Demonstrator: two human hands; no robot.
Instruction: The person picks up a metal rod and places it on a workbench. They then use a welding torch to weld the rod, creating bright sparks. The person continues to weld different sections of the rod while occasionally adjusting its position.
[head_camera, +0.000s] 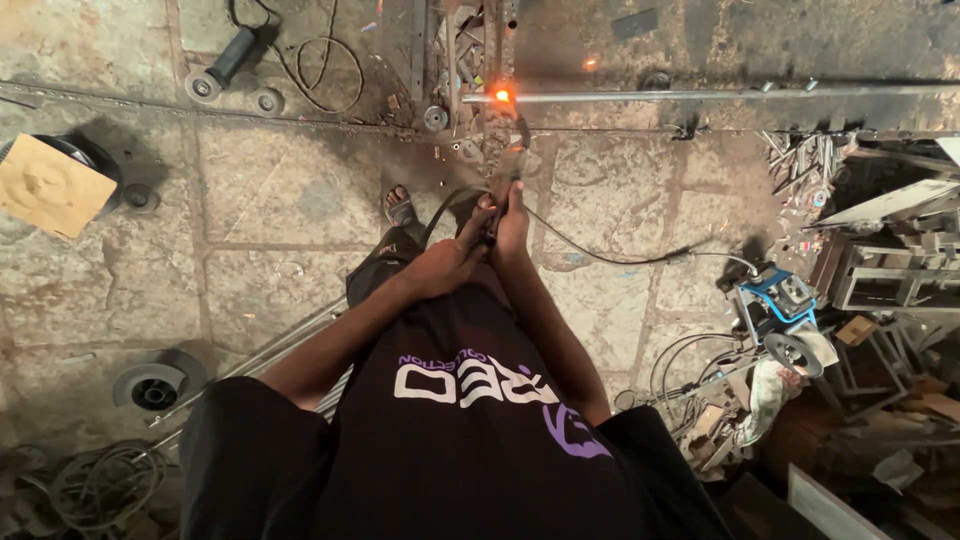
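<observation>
Stone workshop floor (260, 210), both hands (480, 245) gripping dark welding holder (497, 215), long grey bar (700, 95) glowing orange at tip

Both hands meet over the stone floor (270, 200): the right hand (512, 222) and left hand (450, 262) together grip a welding electrode holder (497, 205), its black cable (620, 255) trailing right. Ahead, an orange glowing spot (502, 96) burns at the end of a long steel bar (720, 94). An angle grinder (225, 65) lies upper left.
</observation>
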